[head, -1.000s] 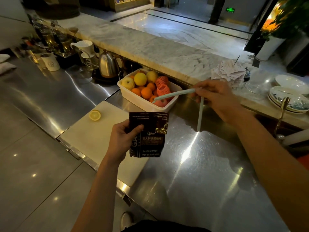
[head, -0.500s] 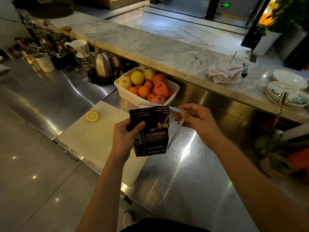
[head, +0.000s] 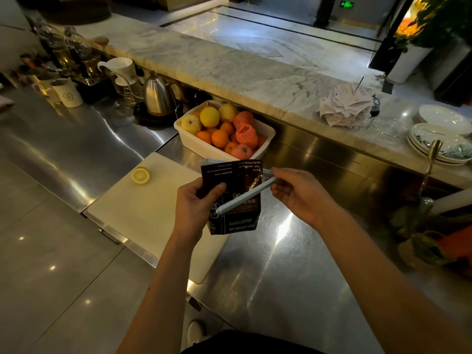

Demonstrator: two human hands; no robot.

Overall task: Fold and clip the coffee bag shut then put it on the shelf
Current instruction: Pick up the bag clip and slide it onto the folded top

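Dark, folded bag [head: 233, 198] is held upright above the steel counter [head: 268, 277]; the left hand [head: 196, 208] pinches its left edge, thumb in front; the right hand [head: 301, 195] grips the hinged end of the pale clip [head: 245, 198], whose front bar slants across the bag's face, the other bar behind.

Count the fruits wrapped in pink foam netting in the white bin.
2. One netted fruit sits toward the bin's far right, the other netted fruit just in front of it, nearer the person. The white bin is piled deep, so more may be hidden.
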